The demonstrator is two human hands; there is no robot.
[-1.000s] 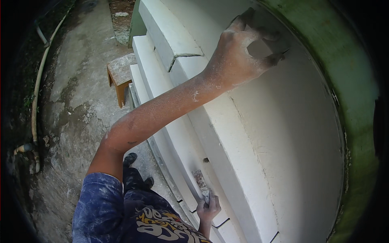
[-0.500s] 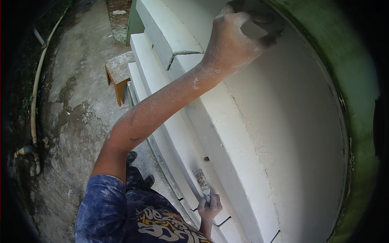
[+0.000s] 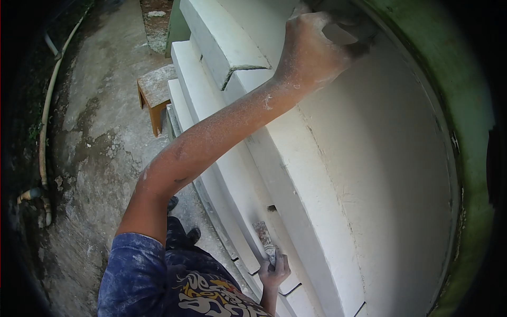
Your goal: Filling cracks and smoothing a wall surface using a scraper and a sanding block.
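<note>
My left arm reaches across to the upper right, dusted with white powder. At its end my left hand (image 3: 317, 50) is raised against the off-white wall surface (image 3: 391, 158), fingers curled in deep shadow. Whatever they grip is too dark and blurred to make out. Low in the middle, my right hand (image 3: 275, 273) is closed around the handle of a putty knife (image 3: 262, 233). Its blade is flat, worn and stained brown and white. The knife points upward and away, over the pale stepped ledges (image 3: 232, 182).
A green curved border (image 3: 470, 158) edges the wall on the right. At the left, a small wooden stool (image 3: 156, 87) stands beside the ledges on stained concrete floor (image 3: 105, 142). A pipe (image 3: 48, 116) runs along the far left. Dark slots mark the lower ledges.
My left hand and forearm have shifted slightly to the right along the wall. My right hand keeps the putty knife in nearly the same place.
</note>
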